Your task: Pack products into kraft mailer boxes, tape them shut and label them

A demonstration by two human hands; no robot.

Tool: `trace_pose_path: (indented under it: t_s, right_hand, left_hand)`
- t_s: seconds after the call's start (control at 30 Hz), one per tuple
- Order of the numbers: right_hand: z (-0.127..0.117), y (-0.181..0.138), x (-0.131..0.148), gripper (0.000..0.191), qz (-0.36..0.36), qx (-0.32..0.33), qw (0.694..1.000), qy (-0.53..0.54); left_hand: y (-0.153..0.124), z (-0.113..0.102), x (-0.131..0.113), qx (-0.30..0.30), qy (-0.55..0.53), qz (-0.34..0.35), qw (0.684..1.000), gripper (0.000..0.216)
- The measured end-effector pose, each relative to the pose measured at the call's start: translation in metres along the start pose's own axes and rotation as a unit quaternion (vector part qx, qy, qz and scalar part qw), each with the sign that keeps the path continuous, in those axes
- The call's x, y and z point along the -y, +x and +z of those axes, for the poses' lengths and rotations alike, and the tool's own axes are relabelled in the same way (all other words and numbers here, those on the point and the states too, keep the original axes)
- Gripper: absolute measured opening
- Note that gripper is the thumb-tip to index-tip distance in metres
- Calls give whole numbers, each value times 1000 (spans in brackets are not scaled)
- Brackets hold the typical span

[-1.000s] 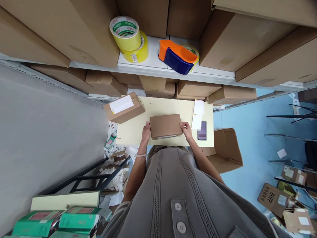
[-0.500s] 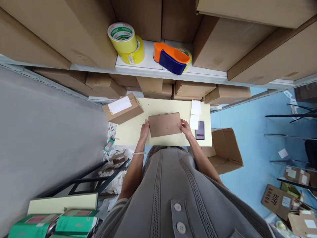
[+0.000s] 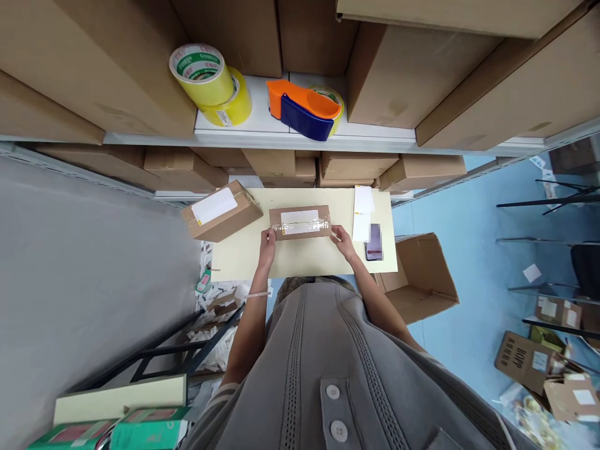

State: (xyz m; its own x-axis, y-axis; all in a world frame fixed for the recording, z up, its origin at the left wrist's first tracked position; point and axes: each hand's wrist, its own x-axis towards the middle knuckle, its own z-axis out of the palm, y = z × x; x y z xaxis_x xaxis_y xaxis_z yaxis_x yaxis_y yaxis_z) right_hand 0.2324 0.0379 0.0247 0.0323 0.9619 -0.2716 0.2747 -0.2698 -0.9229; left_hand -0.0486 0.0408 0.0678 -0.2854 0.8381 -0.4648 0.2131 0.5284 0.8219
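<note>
A closed cardboard box lies on the cream tabletop in front of me. Its upper face carries a white label, and shiny clear tape runs along it. My left hand grips the box's left end, thumb on top. At the opposite end, the fingers of my right hand are curled against the right edge. A second taped box with a white label sits at an angle on the table's left side.
White label sheets and a phone lie on the table's right. An orange-and-blue tape dispenser and yellow tape rolls rest on the shelf above, among cardboard boxes. An open carton stands on the floor at right.
The box between my hands has turned over, from a plain brown face to the labelled, taped one. My hands stay at its two ends. The view has shifted slightly.
</note>
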Motion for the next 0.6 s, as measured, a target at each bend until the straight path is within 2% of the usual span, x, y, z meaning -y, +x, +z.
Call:
trace_pose_path:
  t_s: [0.1, 0.17, 0.23, 0.3, 0.43, 0.6]
  right_hand:
    - [-20, 9, -5, 32, 33, -80, 981, -175]
    - [-33, 15, -9, 39, 72, -151, 948, -270]
    - [-44, 23, -13, 46, 109, -194, 920, -323]
    - [-53, 34, -15, 51, 139, -212, 902, -351]
    - [-67, 68, -10, 57, 207, -212, 872, -390]
    - [-69, 114, -1, 65, 268, -207, 847, -409]
  left_hand:
    - [0, 1, -5, -18, 20, 11, 1000, 33]
    - [1, 0, -7, -66, 46, 26, 996, 31]
    - [0, -3, -9, -115, 74, 56, 989, 29]
    - [-2, -6, -11, -137, 102, 101, 980, 28]
    - [-3, -11, -21, -141, 153, 173, 963, 25]
    - [0, -8, -35, -134, 186, 196, 953, 25]
